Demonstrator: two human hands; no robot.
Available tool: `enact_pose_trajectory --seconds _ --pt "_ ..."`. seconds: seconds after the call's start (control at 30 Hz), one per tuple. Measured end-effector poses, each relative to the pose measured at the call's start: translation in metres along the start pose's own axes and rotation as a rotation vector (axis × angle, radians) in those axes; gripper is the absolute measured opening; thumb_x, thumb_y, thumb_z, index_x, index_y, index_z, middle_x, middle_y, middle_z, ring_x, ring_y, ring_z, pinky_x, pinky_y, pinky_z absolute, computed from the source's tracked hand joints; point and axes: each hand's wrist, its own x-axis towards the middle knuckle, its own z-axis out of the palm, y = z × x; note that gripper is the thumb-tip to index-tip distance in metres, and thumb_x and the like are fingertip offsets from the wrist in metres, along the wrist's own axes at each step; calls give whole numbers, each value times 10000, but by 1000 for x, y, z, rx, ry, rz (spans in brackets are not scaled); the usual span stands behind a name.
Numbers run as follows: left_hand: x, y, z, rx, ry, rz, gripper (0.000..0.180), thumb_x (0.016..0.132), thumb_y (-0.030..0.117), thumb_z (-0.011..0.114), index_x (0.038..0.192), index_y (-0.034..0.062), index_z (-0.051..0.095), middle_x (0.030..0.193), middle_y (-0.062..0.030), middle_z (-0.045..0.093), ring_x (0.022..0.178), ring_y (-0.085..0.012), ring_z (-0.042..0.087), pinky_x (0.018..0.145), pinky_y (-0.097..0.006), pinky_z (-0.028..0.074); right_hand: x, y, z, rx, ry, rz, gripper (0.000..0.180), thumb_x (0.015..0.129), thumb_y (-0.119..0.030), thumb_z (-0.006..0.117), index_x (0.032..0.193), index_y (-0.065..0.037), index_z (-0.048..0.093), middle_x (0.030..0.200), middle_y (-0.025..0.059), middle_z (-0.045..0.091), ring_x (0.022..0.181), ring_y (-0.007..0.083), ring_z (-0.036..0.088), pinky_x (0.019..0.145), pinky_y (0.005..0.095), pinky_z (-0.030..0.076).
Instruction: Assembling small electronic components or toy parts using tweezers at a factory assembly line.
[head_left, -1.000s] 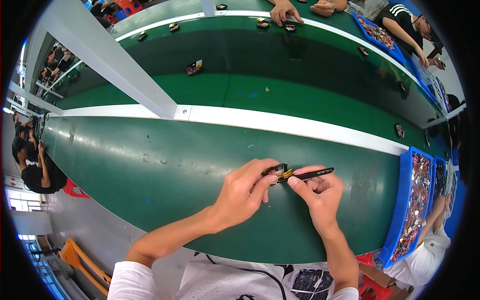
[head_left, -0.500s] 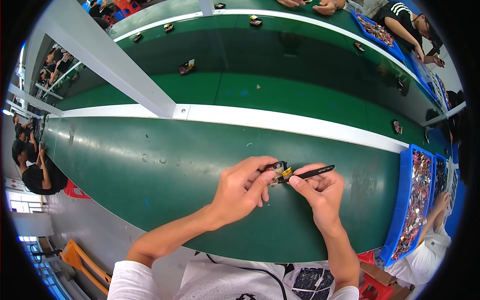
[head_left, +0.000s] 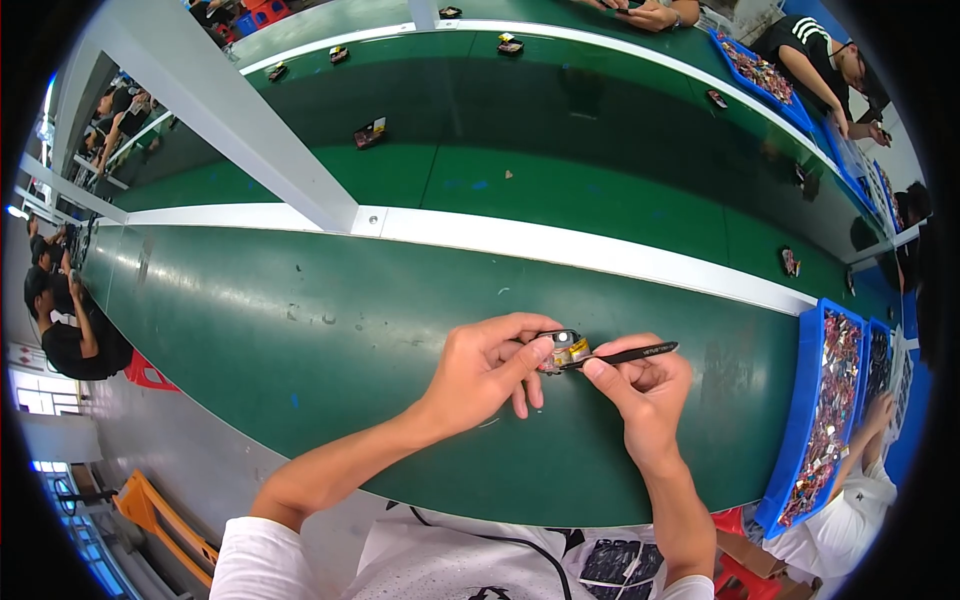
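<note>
Green conveyor belts [head_left: 300, 330] ran across the head view, split by a white rail [head_left: 560, 245] and crossed by a slanting white beam [head_left: 240, 110]. Over the near belt, the left hand [head_left: 480, 370] pinched a small black-and-yellow component [head_left: 565, 350] between thumb and fingertips, holding it just above the green surface in front of the person. The right hand [head_left: 645, 385] was closed on black tweezers [head_left: 625, 354], whose tip met the component's right side while the handle pointed away to the right. Both hands sat close together, nearly touching around the part. To the right, a blue tray [head_left: 800, 420] full of small mixed parts lay along the belt's edge, with another person's hand [head_left: 880, 410] near it. On the far belt, several small dark parts [head_left: 370, 132] lay well apart, and other people sat at the far side and at the left.
</note>
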Motion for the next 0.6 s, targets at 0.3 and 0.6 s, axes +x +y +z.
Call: enact_pose_trajectory --seconds 0.3,0.6 --pt "0 3 0 -72 -51 -33 327 1049 116 568 1282 -111 600 1064 -178 706 692 -209 726 505 -271 590 -4 7 3 -204 68 -351 120 786 33 836 868 6 752 729 33 705 469 0 413 442 196 265" --pt "1 0 -2 -60 -31 4 312 1045 99 573 1283 -96 620 1039 -172 712 692 -193 718 516 -268 592 -4 8 3 -245 23 -463 138 765 38 844 863 -5 756 853 118 773 446 15 430 430 196 299"
